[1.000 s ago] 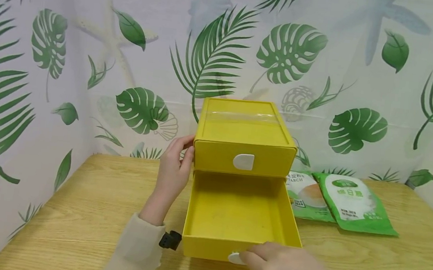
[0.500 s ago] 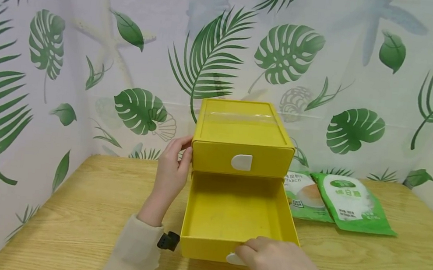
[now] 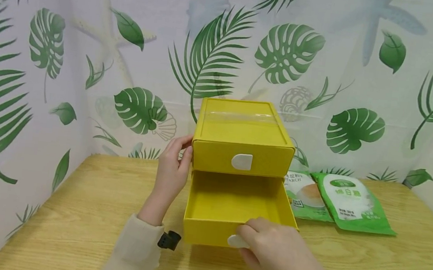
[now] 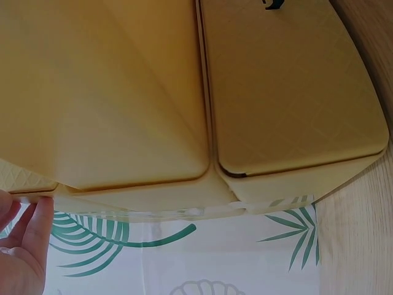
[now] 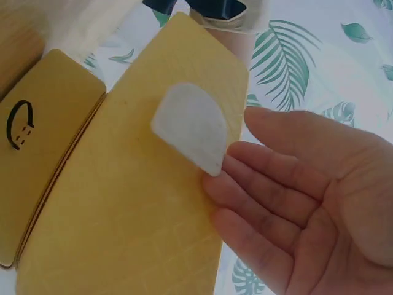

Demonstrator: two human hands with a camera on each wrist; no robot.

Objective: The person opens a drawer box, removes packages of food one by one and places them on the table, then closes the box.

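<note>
A yellow drawer box [image 3: 245, 129] stands on the wooden table. Its upper drawer [image 3: 214, 156] is closed and has a white tab [image 3: 242, 161]. Beneath that, another yellow drawer [image 3: 206, 233] sticks out, its inside bare. My left hand [image 3: 173, 165] rests against the box's left side, fingertips at the edge; the left wrist view shows this hand [image 4: 24, 246] at the corner. My right hand [image 3: 280, 256] is at the pulled-out drawer's front, beside its white tab handle [image 3: 238, 241]. In the right wrist view the fingers are extended with tips at the tab [image 5: 193, 126], thumb apart.
Below the pulled-out drawer, the right wrist view shows a lower yellow front with a black loop [image 5: 10, 129]. Two green-and-white packets, one marked starch [image 3: 306, 197], the other [image 3: 352, 202] overlapping it, lie right of the box. A leaf-patterned cloth [image 3: 217, 56] hangs behind.
The pulled-out drawer has slid part of the way back into the box, with my right hand moving forward along with it. My left hand stays against the box's side.
</note>
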